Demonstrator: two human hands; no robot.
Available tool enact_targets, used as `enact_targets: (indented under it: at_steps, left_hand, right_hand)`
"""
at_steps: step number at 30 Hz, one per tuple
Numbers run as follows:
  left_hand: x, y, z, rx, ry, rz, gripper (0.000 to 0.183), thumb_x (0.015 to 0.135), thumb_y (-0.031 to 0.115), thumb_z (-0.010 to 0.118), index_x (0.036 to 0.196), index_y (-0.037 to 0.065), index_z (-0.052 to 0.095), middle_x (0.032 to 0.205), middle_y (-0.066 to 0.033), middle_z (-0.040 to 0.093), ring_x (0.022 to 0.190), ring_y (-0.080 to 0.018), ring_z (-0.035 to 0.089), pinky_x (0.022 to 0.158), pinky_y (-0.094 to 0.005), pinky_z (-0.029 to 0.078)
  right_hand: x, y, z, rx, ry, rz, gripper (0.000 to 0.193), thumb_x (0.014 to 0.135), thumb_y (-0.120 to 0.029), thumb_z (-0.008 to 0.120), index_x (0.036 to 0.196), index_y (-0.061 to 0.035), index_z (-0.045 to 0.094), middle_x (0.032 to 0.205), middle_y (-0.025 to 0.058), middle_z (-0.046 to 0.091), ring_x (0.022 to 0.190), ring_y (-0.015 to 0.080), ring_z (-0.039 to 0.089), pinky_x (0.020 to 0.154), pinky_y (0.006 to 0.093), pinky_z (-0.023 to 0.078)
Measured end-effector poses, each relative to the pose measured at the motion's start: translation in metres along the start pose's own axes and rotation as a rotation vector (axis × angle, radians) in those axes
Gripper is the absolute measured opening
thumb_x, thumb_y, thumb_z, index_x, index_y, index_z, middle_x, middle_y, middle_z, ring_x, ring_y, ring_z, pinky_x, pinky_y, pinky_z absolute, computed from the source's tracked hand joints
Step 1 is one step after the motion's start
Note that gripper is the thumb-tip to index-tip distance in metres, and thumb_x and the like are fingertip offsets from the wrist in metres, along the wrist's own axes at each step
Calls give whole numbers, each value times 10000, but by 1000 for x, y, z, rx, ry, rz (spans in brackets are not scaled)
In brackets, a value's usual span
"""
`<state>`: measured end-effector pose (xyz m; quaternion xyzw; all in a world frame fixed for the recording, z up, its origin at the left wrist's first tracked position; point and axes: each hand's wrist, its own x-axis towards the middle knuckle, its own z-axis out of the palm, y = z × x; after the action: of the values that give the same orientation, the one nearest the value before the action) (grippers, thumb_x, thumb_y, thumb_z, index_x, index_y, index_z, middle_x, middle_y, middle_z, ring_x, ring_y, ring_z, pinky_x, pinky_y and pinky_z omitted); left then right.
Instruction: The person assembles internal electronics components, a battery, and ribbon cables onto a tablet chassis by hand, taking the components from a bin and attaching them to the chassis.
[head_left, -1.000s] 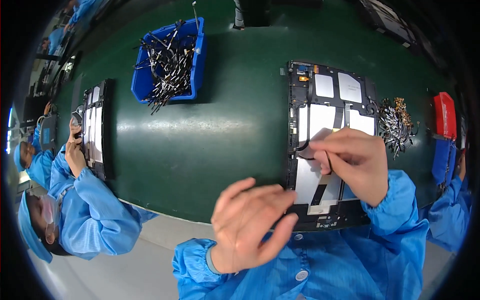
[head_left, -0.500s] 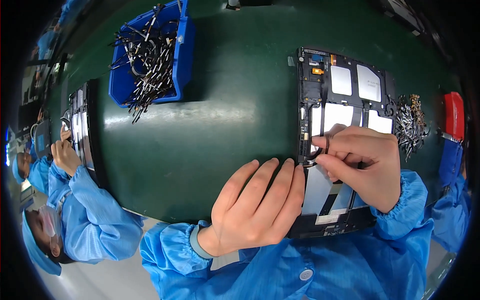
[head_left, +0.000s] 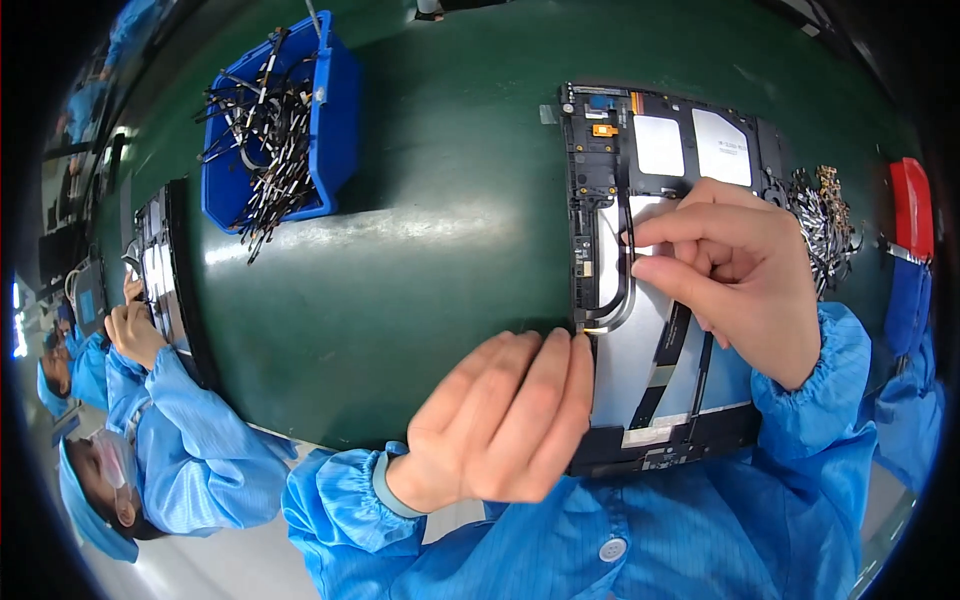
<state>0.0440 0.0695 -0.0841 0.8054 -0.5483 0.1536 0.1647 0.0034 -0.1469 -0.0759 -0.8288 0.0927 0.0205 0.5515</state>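
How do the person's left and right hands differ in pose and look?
The left hand has its fingertips at the open device's left edge, whereas the right hand reaches over its face.
The left hand's fingers lie side by side; the right hand's thumb and forefinger meet near the black cable, their grip unclear.
A grey-green band shows at the left hand's wrist, none at the right hand's.
Both are bare.

The smock [head_left: 720, 530] was shiny blue with a pale round button [head_left: 612, 549]. Its loose sleeves [head_left: 340, 500] had gathered cuffs [head_left: 822, 345], the left edged by a grey-green band [head_left: 388, 487].
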Motion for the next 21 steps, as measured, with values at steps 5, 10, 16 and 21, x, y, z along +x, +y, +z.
enact_targets:
  at_steps: [5,10,16,21]
  left_hand:
    - [13,12,11,-123,68,122,180,741,98,585,847,-6,686,920,-132,692,841,-244,679,762,-275,565]
    - [15,13,18,-115,36,71,179,747,114,591,858,4,677,934,-133,698,850,-228,680,773,-262,557]
    - [16,13,20,-108,33,70,167,736,106,597,847,14,681,913,-120,705,827,-214,683,744,-240,551]
    - [18,12,18,-109,25,72,159,726,82,586,838,19,681,889,-116,708,790,-203,686,734,-237,551]
  right_hand:
    - [-1,-2,4,-19,36,-45,128,775,59,693,900,32,680,776,23,536,506,18,465,427,168,328]
    - [0,-8,3,-86,54,17,118,759,45,712,870,24,676,763,17,525,544,16,463,463,158,326]
    - [8,-2,7,-129,159,-47,104,748,33,728,841,15,687,760,17,544,553,20,454,471,157,317]
    - [9,1,9,-226,200,-140,101,731,34,738,815,9,689,743,29,557,548,31,455,469,175,319]
